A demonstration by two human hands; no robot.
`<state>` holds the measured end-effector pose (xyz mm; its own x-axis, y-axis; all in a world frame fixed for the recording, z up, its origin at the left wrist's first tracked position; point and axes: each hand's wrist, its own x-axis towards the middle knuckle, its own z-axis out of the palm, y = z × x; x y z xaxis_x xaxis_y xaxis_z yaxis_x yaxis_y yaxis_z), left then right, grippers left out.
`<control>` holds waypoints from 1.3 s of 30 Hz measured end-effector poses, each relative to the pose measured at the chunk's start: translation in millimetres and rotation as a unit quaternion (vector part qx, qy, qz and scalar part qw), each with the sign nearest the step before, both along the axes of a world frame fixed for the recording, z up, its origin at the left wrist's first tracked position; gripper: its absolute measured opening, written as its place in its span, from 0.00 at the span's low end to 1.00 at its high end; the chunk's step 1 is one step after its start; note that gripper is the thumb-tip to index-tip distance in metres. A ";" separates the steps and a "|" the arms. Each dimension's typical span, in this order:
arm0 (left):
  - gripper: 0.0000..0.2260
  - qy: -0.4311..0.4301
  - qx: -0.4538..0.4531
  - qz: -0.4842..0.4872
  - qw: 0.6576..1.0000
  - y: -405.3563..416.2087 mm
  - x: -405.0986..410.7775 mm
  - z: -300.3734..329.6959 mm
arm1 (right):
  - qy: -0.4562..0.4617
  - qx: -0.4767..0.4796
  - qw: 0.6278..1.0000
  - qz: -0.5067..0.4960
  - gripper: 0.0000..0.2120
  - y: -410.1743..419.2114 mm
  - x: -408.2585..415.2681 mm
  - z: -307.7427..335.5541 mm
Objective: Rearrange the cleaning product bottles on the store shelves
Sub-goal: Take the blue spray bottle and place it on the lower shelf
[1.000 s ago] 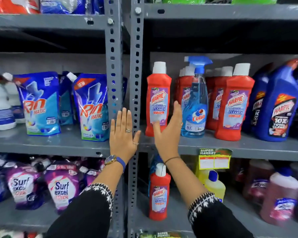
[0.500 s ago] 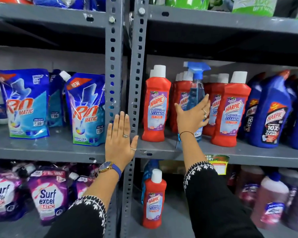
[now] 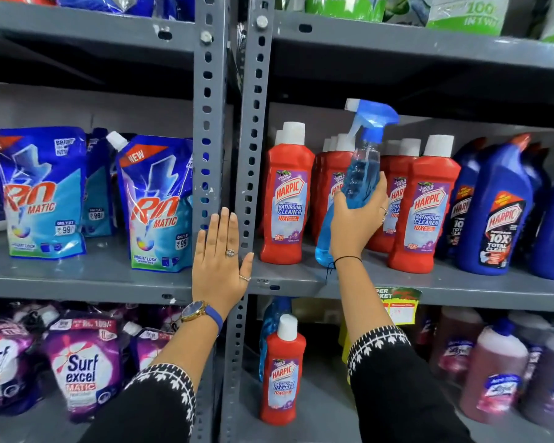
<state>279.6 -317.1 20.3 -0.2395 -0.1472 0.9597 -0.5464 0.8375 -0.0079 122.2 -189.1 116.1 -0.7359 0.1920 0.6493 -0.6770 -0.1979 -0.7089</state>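
Leftmost, the left hand [image 3: 222,260] lies flat and open-fingered against the grey perforated steel upright [image 3: 253,129] — empty; further right, the right hand [image 3: 357,219] wraps the clear blue-liquid trigger spray bottle [image 3: 362,174], tilted among red white-capped Harpic bottles [image 3: 285,199].

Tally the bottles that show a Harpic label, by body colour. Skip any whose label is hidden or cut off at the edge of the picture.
Red Harpic bottles: 5
Dark blue Harpic bottles: 2
Total: 7
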 end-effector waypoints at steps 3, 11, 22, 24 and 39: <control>0.30 -0.001 0.001 0.002 1.000 0.2 -0.1 0.0 | 0.004 -0.047 0.997 0.067 0.31 7.3 14.2 5.0; 0.29 0.004 0.001 -0.002 1.000 2.0 0.1 1.6 | -0.169 -0.112 0.858 0.472 0.08 28.9 61.0 -6.7; 0.29 0.011 -0.005 0.002 1.000 3.4 0.0 0.1 | -0.136 0.064 0.773 0.616 0.28 49.8 79.4 -147.1; 0.29 0.010 -0.006 0.010 1.000 1.9 -0.7 -0.6 | -0.157 0.101 0.780 0.597 0.29 54.9 73.2 -176.9; 0.28 0.028 -0.031 0.024 0.999 -0.5 -1.9 -1.5 | -0.237 0.229 0.894 0.302 0.27 85.7 13.9 -286.4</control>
<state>277.7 -317.7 18.8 -0.1800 -0.0979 0.9788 -0.5875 0.8088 -0.0271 136.1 -103.3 -170.4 -0.8287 -0.5406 0.1453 -0.1467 -0.0407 -0.9883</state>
